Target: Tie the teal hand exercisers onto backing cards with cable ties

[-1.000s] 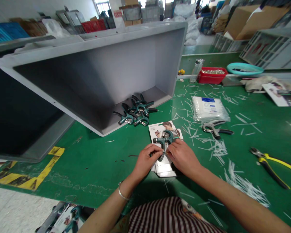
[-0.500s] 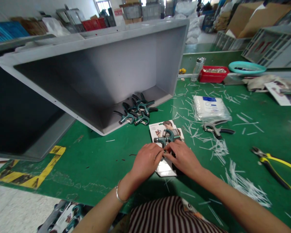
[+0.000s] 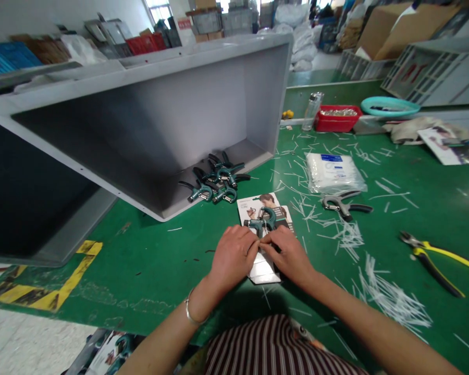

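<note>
A green-and-black hand grip strengthener [image 3: 268,216] lies on a printed backing card [image 3: 245,208] on the table in front of me. My left hand [image 3: 234,255] and my right hand [image 3: 287,252] meet over its lower part, thumbs and fingertips pinched together. A thin white cable tie [image 3: 264,228] shows on the strengthener just above my fingertips; its ends are hidden by them. Both hands are closed, and the handles are mostly covered. Several like strengtheners [image 3: 224,177] lie in the tipped grey crate [image 3: 254,94] beyond my left hand.
To the right lie a bag of white cable ties [image 3: 334,174], a grey hand grip strengthener [image 3: 346,205] and yellow-and-black cutting pliers [image 3: 430,255]. White tie scraps [image 3: 394,297] litter the green table. Farther back stand a red tray [image 3: 338,120], a glass bottle [image 3: 311,112] and a turquoise basin [image 3: 391,107].
The whole view has shifted slightly. My hands stay together over the strengthener, with the fingertips drawn closer and a little higher on it.
</note>
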Demonstrator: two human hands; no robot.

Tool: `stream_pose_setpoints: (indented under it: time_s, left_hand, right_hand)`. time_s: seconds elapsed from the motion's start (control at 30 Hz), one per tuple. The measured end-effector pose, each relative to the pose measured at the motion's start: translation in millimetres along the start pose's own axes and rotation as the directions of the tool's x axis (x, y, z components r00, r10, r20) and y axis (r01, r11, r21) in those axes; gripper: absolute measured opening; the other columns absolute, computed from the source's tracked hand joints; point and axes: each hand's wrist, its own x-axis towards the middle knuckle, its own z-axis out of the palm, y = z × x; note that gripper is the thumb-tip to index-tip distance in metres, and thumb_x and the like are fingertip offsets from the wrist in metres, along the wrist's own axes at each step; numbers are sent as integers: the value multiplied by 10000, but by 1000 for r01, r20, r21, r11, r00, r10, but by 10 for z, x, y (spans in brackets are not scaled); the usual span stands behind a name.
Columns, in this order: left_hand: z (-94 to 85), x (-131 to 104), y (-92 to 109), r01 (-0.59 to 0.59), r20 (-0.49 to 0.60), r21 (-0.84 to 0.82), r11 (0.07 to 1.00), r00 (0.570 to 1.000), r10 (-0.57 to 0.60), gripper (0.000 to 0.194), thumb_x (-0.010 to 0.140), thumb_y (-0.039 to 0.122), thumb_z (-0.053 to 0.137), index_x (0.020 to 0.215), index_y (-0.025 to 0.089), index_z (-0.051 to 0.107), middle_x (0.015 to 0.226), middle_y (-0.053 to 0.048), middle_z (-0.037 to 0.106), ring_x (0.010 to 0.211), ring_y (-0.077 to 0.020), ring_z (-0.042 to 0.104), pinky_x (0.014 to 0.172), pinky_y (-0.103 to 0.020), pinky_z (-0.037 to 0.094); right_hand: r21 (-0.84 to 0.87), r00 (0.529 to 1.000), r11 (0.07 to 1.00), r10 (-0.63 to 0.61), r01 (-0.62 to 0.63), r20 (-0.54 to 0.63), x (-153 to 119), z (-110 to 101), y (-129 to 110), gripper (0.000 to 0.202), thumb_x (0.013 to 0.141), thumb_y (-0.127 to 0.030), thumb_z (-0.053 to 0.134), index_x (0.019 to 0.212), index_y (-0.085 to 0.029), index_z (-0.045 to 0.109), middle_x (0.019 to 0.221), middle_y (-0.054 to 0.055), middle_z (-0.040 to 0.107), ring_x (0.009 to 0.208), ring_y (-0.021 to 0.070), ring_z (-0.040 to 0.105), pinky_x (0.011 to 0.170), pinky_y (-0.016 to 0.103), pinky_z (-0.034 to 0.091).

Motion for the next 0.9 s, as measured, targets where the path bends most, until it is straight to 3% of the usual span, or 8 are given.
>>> stream_pose_setpoints:
  time_s: [0.17,0.33,0.37,0.5,0.57,0.7,0.8,0.9]
  left_hand:
    - [-66,26,7,28,-54,-227,974,998,-42,203,931,203,508,749,184,595,784,-32,624,814,-187,544,792,-342,414]
    - [44,-90,13,36,-2,-359,933,999,-39,130,943,289,516,915,212,616,918,-41,649,915,-199,585,870,-364,458]
    - [111,-140,3,58,-30,-357,932,997,-73,129,923,307,551,997,216,604,987,-54,646,976,-214,584,898,-381,464]
    - [445,-322,-115,124,-211,-237,964,962,-175,543,807,362,696,1267,179,474,1239,-142,561,1188,-303,518,1017,-492,423]
    - [567,-354,-186,122,-243,-167,978,957,-161,482,820,379,681,1218,169,509,1250,-161,557,1195,-323,517,1029,-524,405]
    - [648,-341,-216,63,-166,-111,992,983,-81,228,885,358,595,1042,193,596,1235,-146,601,1191,-318,541,1027,-521,403]
    - [597,-367,-193,95,-145,-190,977,982,-123,225,889,370,575,1018,190,610,1263,-149,599,1218,-317,533,1058,-515,391]
    - [414,-449,-271,250,-91,-344,905,950,-298,264,871,431,580,998,203,626,1340,-124,566,1247,-316,521,1085,-515,376]
  right_hand:
    - [-79,996,995,-54,59,66,-8,-17,-9,145,935,-242,578,805,-183,604,801,51,636,836,218,485,758,344,366]
    - [-14,1000,1000,-7,7,25,17,-16,-31,116,938,-290,591,933,-182,632,900,59,664,881,216,516,788,340,379]
    - [-8,1000,1000,-5,5,11,22,-3,-31,135,950,-303,574,934,-188,643,903,57,668,888,214,526,802,344,381]
    - [43,997,999,-11,14,-70,11,59,35,163,961,-314,565,903,-197,663,947,52,683,951,202,561,887,365,380]
    - [94,993,995,-29,41,-118,-21,85,83,137,953,-283,580,885,-192,657,998,53,687,996,193,569,933,372,371]
    - [219,992,975,-3,31,-127,-71,94,126,147,949,-261,581,831,-197,640,893,19,700,910,163,590,913,350,395]
    - [297,998,955,-4,23,-63,-124,-82,205,175,959,-312,567,841,-209,646,904,6,714,910,153,613,924,341,415]
    - [187,991,978,104,-87,-82,-424,-607,518,213,979,-386,504,991,-237,656,1074,39,709,1060,189,606,998,407,397]
